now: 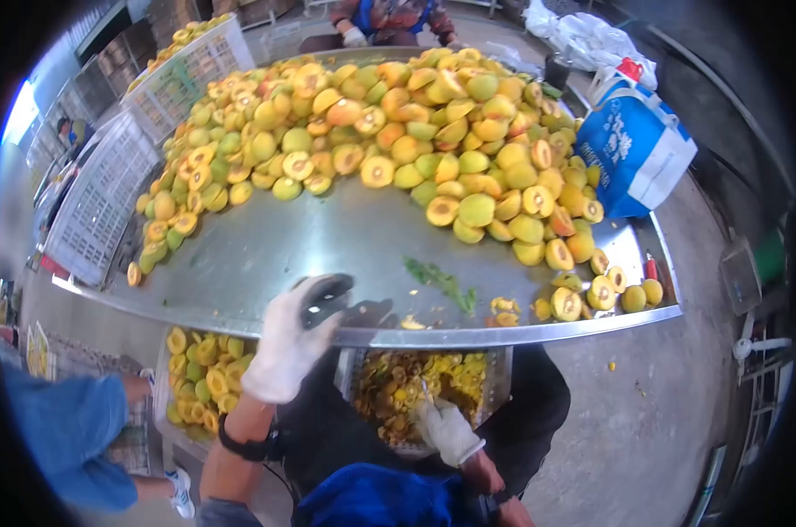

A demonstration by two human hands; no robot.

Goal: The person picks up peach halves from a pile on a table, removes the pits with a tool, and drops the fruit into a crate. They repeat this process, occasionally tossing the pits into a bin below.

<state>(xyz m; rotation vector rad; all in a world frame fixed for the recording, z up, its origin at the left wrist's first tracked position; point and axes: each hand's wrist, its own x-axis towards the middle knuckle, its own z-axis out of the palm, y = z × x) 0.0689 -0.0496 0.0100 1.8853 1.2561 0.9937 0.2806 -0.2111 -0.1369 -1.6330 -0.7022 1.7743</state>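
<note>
Pitting seems in hand, so, left hand (303, 327) loosely spread at the surface's (266, 237) near edge, right hand (448, 430) gripping what looks like a slim tool (426, 389) below, I'd next reach for halved peaches (377, 171) heaped toward the far edge.

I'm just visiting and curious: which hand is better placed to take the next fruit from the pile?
Probably the left hand: it is at the table edge, closer to the fruit pile, while the right hand is low at the crate.
</note>
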